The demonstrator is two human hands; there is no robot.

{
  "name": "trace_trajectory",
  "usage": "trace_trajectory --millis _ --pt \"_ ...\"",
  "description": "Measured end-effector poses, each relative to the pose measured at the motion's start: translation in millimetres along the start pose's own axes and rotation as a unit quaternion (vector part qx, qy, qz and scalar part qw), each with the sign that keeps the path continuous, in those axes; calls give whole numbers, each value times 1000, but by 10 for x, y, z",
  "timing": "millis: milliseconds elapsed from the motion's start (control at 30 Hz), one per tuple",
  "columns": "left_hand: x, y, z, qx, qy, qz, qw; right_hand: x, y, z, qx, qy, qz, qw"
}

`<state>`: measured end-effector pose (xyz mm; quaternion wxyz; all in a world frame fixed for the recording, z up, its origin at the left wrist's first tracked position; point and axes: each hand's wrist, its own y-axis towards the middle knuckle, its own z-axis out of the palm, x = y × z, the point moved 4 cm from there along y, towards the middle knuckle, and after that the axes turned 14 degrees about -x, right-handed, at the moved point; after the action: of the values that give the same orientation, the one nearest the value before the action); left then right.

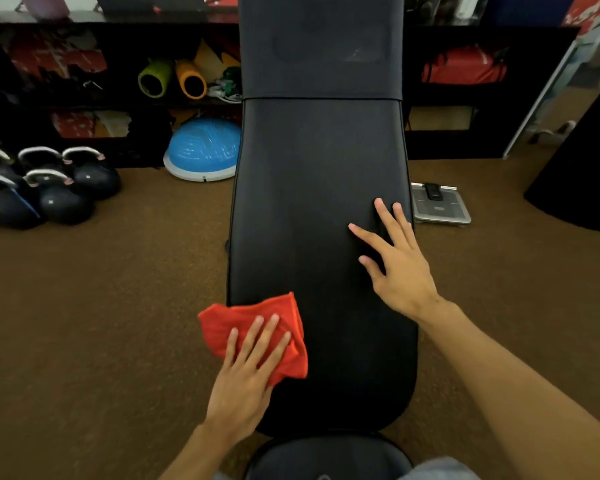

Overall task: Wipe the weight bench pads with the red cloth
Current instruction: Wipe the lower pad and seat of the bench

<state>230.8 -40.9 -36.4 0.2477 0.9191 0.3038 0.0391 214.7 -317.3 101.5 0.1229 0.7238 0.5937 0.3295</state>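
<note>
At the bench pad (319,220) edge, left hand (239,386) is pressing flat fingers (267,337) on red cloth (219,327); overhang is risking it slipping floorward.

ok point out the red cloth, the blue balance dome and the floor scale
red cloth (219,327): head view, bare upper-left fold
blue balance dome (205,147): head view, blue top
floor scale (442,206): head view, grey platform
</note>
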Motion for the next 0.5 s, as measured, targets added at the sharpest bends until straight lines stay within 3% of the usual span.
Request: trace_trajectory --millis 167,300,400,500 --pt "-143 94 47 -22 -39 -130 991 -251 -30 -133 -59 56 81 993" --pt "-389 564 56 -59 -86 -255 961 -367 -24 -150 -52 105 118 986" --pt "-593 879 33 -66 -89 -267 957 -404 4 -199 -44 101 116 987" --pt "-826 1160 46 -51 -72 -189 978 -465 20 -222 -38 106 111 987"
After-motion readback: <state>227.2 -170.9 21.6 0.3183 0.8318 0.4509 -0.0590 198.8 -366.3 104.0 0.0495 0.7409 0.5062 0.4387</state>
